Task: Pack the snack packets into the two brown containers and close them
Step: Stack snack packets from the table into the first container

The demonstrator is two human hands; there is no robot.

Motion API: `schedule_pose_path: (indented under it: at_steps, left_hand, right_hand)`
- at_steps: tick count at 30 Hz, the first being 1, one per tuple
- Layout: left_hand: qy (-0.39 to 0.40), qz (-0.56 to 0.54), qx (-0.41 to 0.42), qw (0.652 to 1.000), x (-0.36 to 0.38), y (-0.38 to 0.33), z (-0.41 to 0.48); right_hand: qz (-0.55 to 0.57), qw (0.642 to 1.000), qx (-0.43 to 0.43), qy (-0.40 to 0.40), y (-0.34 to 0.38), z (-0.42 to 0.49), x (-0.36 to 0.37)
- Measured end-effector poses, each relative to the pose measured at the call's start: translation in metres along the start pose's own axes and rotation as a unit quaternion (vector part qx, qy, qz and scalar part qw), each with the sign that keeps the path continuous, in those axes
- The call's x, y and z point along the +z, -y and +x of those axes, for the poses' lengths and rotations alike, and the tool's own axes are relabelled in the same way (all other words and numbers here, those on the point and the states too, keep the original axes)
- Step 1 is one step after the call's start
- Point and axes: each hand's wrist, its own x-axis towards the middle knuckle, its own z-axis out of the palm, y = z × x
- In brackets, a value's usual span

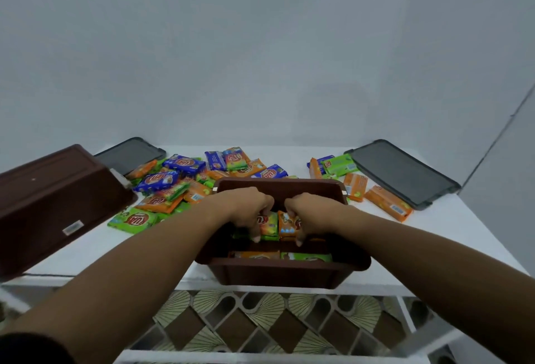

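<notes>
Two bare forearms closest to the lens, reaching forward and angling in toward the middle. Dark sleeve cuff [26, 346] just showing bottom left.

Far left: second bin [55, 204] tipped on its side at the table [463, 242] edge, bottom facing the camera, label sticker visible. Probably dumped out and parked there to be filled later. Dark lid [130, 154] lying flat behind it, out of the way.

Then the big loose pile of packets [170, 187], blue, green, orange, spread across the back of the table, so plenty left to pack.

Middle: open bin [278, 274] sitting at the near edge, handy for both hands. Left hand [249, 213] dipped inside, wrist bent down, fingers curled round a green-and-orange packet [267, 226]. Right hand [307, 216] mirrored beside it, fingers pinched on an orange packet [288, 224]. Both packets held upright on edge, side by side, likely to line them up in a row and save room. A few more already lying flat at the near wall of the bin.

Right: smaller scatter of orange and green packs [359, 187], then the other lid [402, 172] flat at the far right, waiting for closing.
</notes>
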Motion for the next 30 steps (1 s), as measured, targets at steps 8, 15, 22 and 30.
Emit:
schedule_pose_path:
  at_steps: [8, 15, 22, 30]
  left_hand:
    - [0.023, 0.066, 0.015, 0.997, 0.014, -0.008, 0.010]
    - [-0.020, 0.123, 0.046, 0.991, 0.015, -0.007, 0.002]
    - [0.028, 0.117, -0.002, 0.993, 0.009, -0.004, 0.011]
    - [0.016, 0.096, -0.008, 0.995, 0.014, 0.000, 0.012]
  right_hand:
    - [-0.103, 0.994, -0.027, -0.018, 0.001, 0.006, 0.011]
    - [-0.134, 0.989, -0.045, -0.043, -0.002, 0.000, 0.009]
    - [-0.107, 0.993, -0.012, -0.042, -0.009, 0.003, 0.008]
    - [-0.095, 0.995, 0.001, -0.033, -0.009, 0.004, 0.010]
